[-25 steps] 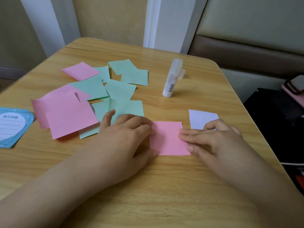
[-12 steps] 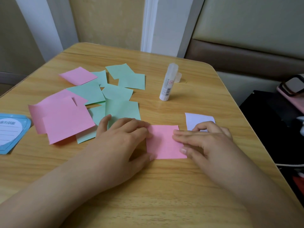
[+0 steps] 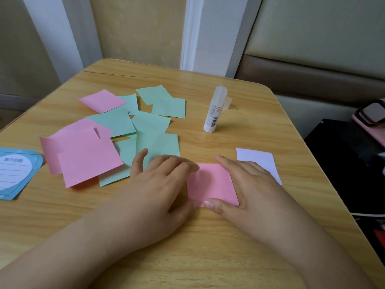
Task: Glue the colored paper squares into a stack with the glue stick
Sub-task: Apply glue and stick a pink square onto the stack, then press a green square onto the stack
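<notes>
A pink paper square (image 3: 212, 182) lies flat on the wooden table (image 3: 208, 247) near the front, between my hands. My left hand (image 3: 158, 184) rests at its left edge, bent fingertips touching the paper and thumb by the lower left corner. My right hand (image 3: 252, 184) lies along its right edge, with the thumb pressing on the bottom edge. Whether other squares lie under the pink one is hidden. The white glue stick (image 3: 215, 110) stands upright behind the square, untouched. Its clear cap (image 3: 228, 103) sits just behind it.
Several loose pink squares (image 3: 83, 155) and green squares (image 3: 154, 124) overlap on the left half of the table. A white paper piece (image 3: 258, 161) lies partly under my right hand. A blue card (image 3: 14, 176) sits at the left edge. A dark bag and phone are off the table's right side.
My right hand slid from across the pink square's middle to its right edge, and its thumb came onto the bottom edge. My left hand stayed at the left edge. The view tilted up.
</notes>
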`<action>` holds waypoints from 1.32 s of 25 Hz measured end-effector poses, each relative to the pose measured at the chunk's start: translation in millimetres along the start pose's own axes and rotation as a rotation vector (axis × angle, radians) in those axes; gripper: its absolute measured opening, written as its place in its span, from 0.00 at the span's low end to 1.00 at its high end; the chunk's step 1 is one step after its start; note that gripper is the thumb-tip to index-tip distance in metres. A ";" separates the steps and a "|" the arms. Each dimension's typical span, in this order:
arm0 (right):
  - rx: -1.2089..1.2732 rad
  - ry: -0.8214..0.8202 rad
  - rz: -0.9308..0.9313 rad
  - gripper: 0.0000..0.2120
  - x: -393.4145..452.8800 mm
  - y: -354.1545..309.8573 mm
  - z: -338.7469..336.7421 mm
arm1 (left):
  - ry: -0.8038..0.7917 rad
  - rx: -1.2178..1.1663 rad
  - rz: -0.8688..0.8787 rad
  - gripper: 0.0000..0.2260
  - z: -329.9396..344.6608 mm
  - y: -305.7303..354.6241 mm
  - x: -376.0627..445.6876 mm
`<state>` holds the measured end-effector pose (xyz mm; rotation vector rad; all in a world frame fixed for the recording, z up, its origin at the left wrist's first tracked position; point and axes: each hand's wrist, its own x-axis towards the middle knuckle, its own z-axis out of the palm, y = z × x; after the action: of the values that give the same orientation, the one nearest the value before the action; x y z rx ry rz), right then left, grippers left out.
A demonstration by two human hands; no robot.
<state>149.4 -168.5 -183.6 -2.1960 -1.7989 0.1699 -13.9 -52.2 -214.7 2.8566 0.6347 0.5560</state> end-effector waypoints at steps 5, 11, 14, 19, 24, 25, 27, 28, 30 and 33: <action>0.048 0.045 -0.087 0.35 -0.2 -1.0 5.6 | -0.032 -0.028 -0.011 0.22 -3.2 2.7 -1.5; 0.162 0.127 -0.091 0.30 3.1 3.5 10.6 | 0.015 -0.118 -0.114 0.23 -10.2 6.2 1.1; 0.278 0.187 -0.064 0.26 2.9 2.7 12.5 | 0.052 -0.311 -0.233 0.16 -19.0 10.8 4.5; 0.313 0.249 -0.092 0.28 1.4 -3.0 13.0 | 0.062 -0.699 -0.280 0.08 -25.5 10.3 4.8; 0.944 0.204 0.224 0.36 3.9 1.8 -2.3 | -0.030 -1.024 -0.337 0.13 -35.4 9.6 4.4; 0.952 0.234 0.258 0.35 4.7 6.1 -6.0 | -0.052 -0.992 -0.343 0.13 -35.7 8.7 4.4; 0.866 0.366 0.335 0.33 5.4 14.2 -15.8 | -0.012 -0.801 -0.359 0.12 -35.8 3.3 4.3; 0.785 0.425 0.387 0.32 5.4 21.3 -19.3 | 0.031 -0.660 -0.361 0.11 -37.6 0.1 4.8; 0.572 0.444 0.483 0.32 6.2 36.0 -18.4 | 0.113 -0.355 -0.359 0.09 -43.0 -6.9 7.0; 0.297 0.365 0.547 0.33 8.5 44.9 -6.3 | 0.095 -0.047 -0.456 0.10 -48.5 -17.9 10.5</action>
<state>195.0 -169.0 -190.3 -2.2602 -0.8981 0.1291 -30.7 -27.8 -171.0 2.5262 1.2235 0.6164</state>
